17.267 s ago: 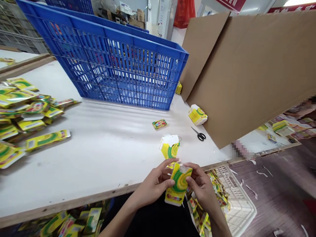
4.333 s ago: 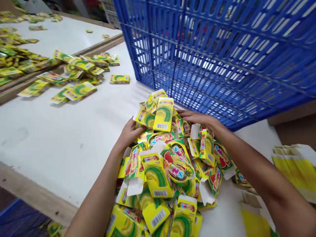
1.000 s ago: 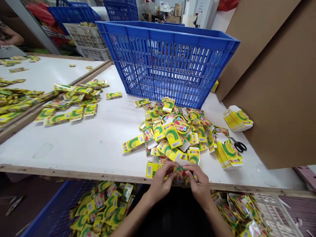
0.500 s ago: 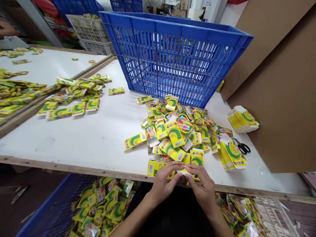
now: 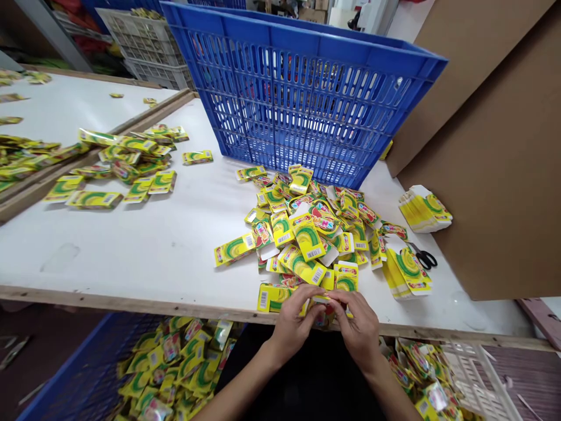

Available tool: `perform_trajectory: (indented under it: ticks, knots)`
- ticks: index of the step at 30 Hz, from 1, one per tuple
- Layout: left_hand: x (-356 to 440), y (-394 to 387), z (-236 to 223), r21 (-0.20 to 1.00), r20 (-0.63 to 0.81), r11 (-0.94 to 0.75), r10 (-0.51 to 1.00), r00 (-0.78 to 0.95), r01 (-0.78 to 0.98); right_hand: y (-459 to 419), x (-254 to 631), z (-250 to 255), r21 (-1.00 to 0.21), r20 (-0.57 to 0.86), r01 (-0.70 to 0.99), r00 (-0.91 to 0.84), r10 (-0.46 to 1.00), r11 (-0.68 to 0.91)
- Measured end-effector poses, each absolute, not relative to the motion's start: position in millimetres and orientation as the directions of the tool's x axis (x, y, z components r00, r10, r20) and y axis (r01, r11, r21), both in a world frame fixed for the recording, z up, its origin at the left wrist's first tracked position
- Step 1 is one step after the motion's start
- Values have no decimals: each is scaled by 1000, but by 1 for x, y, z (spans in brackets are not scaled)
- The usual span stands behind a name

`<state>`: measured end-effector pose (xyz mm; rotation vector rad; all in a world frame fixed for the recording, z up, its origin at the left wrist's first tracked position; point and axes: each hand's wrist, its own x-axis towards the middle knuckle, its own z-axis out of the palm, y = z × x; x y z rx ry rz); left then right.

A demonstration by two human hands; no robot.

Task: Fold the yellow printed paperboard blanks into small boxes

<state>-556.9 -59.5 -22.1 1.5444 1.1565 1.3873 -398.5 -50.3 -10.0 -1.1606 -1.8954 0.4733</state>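
Note:
Between my hands, at the table's front edge, is a small yellow and green carton [image 5: 323, 316], partly covered by my fingers. My left hand [image 5: 297, 316] grips its left side, with thumb and fingertips at the top end. From the right, my right hand [image 5: 357, 320] pinches the same end, and the two hands' fingertips nearly meet. Just beyond lies a loose heap of similar small cartons [image 5: 309, 234], some with white end flaps standing out. One carton [image 5: 269, 298] lies flat beside my left hand.
Behind the heap stands a blue plastic crate [image 5: 302, 88]. Bundles of flat cartons [image 5: 405, 272] and black-handled scissors [image 5: 426, 259] lie at right, near a large cardboard box [image 5: 491, 193]. More cartons [image 5: 144, 152] lie by the wooden divider [image 5: 99, 149]. A blue bin [image 5: 74, 374] of filled packs sits below.
The view has shifted slightly, so the table things sit a little further left and higher. Both hands stay on the carton, whose printed front now shows more between them.

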Motion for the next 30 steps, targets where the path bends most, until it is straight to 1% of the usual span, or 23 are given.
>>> perform_trajectory:
  ticks: [6, 12, 17, 20, 23, 27, 30]
  knots:
    - [-555, -53, -26, 935, 327, -326, 945, 13, 138, -41, -397, -7, -644, 494, 551, -230, 838, 531]
    - [-562, -52, -16, 961, 217, -221, 975, 42, 167, -36, -398, -9, -650, 480, 564, -215, 850, 509]
    - [-564, -52, -7, 967, 196, -202, 979, 54, 157, -37, -398, -8, -674, 460, 535, -235, 856, 509]
    - [-565, -51, -7, 970, 207, -211, 977, 42, 119, -40, -398, -10, -696, 477, 464, -272, 836, 548]
    - [-567, -51, -7, 969, 232, -235, 971, 53, 75, -45, -399, -14, -741, 484, 388, -257, 836, 548]
    - [-570, -48, 2, 971, 215, -222, 973, 79, 90, -49, -401, -15, -842, 396, 312, -196, 897, 440]
    - [-572, -47, 7, 963, 228, -239, 969, 89, 128, -49, -401, -14, -862, 356, 317, -177, 918, 396]
